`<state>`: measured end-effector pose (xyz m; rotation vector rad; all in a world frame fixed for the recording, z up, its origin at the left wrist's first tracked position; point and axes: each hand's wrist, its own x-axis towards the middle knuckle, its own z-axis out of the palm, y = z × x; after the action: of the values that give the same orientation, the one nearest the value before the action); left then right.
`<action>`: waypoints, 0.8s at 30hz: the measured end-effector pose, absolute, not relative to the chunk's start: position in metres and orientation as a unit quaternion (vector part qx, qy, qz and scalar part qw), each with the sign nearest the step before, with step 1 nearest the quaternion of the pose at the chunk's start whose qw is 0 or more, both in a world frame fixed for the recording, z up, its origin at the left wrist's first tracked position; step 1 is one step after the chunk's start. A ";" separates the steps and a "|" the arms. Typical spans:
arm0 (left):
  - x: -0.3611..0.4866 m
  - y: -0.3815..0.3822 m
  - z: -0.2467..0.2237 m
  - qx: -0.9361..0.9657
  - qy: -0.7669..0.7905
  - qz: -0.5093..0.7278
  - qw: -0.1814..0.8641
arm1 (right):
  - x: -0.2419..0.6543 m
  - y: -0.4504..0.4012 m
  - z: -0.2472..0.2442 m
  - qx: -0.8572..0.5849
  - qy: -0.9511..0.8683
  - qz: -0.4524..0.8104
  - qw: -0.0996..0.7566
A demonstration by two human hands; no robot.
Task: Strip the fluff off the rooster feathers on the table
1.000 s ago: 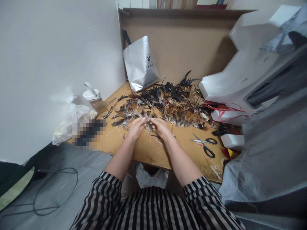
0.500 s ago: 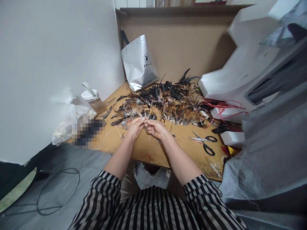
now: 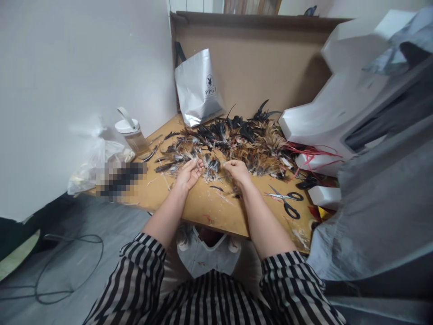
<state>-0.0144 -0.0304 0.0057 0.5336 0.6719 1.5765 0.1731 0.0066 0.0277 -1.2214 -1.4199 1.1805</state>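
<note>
A wide pile of brown, black and whitish feathers (image 3: pixel 257 153) spreads over the wooden table. At its near left edge is my left hand (image 3: pixel 189 175), palm partly turned up, thumb and fingers curled together. Whatever it pinches blends into the feathers behind. My right hand (image 3: pixel 238 172) is a short way to the right, thumb and forefinger pressed together at the pile's front edge. Something thin may be in that pinch, too small to name. Loose feather bits lie on the table between the hands. Black-handled scissors (image 3: pixel 287 197) lie spread to the right of my right hand.
A silver bag (image 3: pixel 198 90) leans on the cardboard back wall. To the left are a lidded clear cup (image 3: pixel 134 137) and a plastic bag (image 3: pixel 86 169). White foam pieces (image 3: pixel 324 198), red strands (image 3: pixel 314 153) and grey cloth (image 3: pixel 372 216) border the right side.
My hands were together at the fingertips and are now apart, the right one having moved to the right. The left hand has turned slightly palm up. The view has shifted a little.
</note>
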 end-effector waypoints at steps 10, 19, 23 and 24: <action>-0.012 -0.032 0.005 0.246 0.302 0.672 0.630 | 0.171 0.030 0.018 -0.545 -0.720 0.315 0.292; -0.011 -0.033 0.006 0.263 0.284 0.663 0.640 | 0.183 0.008 0.041 -0.482 -0.864 0.111 0.097; -0.009 -0.034 0.008 0.279 0.306 0.653 0.635 | 0.180 -0.002 0.045 -0.479 -0.875 0.025 0.061; -0.008 -0.035 0.008 0.287 0.311 0.651 0.631 | 0.180 -0.002 0.045 -0.474 -0.878 0.021 0.065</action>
<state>-0.0083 -0.0347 0.0081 0.6562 0.7120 1.4897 0.1798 -0.0023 0.0450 -1.4307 -2.6495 0.0645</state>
